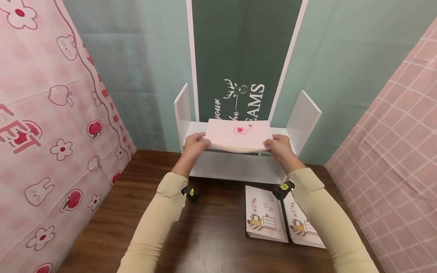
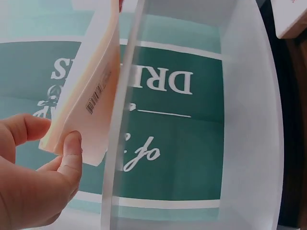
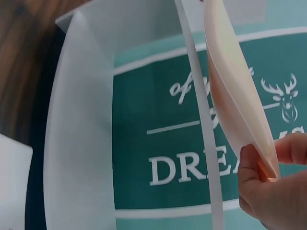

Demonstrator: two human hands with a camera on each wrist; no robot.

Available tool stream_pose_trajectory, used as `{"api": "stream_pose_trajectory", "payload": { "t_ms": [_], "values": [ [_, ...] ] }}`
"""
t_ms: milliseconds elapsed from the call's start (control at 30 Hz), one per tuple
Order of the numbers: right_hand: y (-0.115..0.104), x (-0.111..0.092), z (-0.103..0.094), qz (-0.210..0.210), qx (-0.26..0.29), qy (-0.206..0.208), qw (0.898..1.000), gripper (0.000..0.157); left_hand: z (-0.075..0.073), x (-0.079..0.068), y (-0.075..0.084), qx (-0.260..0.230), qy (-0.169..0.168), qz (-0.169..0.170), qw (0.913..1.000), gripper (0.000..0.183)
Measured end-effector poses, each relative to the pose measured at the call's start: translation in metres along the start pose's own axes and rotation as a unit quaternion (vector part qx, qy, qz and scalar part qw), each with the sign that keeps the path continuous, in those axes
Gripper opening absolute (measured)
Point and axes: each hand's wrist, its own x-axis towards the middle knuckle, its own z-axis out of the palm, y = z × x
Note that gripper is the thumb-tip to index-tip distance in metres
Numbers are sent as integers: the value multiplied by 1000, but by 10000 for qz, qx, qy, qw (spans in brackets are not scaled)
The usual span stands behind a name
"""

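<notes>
A pale pink notebook (image 1: 220, 132) with an elephant on its cover lies face up between my two hands, above the top board of a small white shelf (image 1: 235, 167). My left hand (image 1: 195, 146) pinches its left end, thumb on top. At the other end, my right hand (image 1: 280, 148) pinches it the same way. The notebook sags slightly in the middle. In the left wrist view, a barcode shows on the underside of the notebook (image 2: 96, 120). The right wrist view shows the notebook (image 3: 235, 100) bowed, apart from the shelf board (image 3: 206, 115).
Two thin books (image 1: 266, 214) with room drawings on their covers lie side by side at the right of the brown table (image 1: 205, 242). Upright side panels (image 1: 304, 119) rise at both shelf ends. Behind hangs a green cloth with white lettering (image 1: 256, 100); pink cloths flank the table.
</notes>
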Motion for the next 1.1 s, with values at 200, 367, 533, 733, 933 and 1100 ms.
{"api": "stream_pose_trajectory", "payload": {
  "t_ms": [200,367,533,733,933,1100],
  "values": [
    [0,8,-6,-177,-1163,278,9927,47,9,8,0,548,309,-22,9980,45],
    [-4,13,-11,-228,-1589,686,9846,50,12,14,3,1076,525,255,9925,37],
    [-4,18,-6,-76,-1631,771,9836,52,15,19,5,1458,744,398,9857,33],
    [-1,19,4,-182,-1920,940,9767,54,20,23,2,1926,976,433,9755,29],
    [1,19,5,-385,-2101,1071,9710,55,22,27,-1,2093,1081,497,9706,23],
    [3,21,4,-498,-1867,1157,9743,52,21,27,2,2286,1163,624,9645,24]
  ]
}}
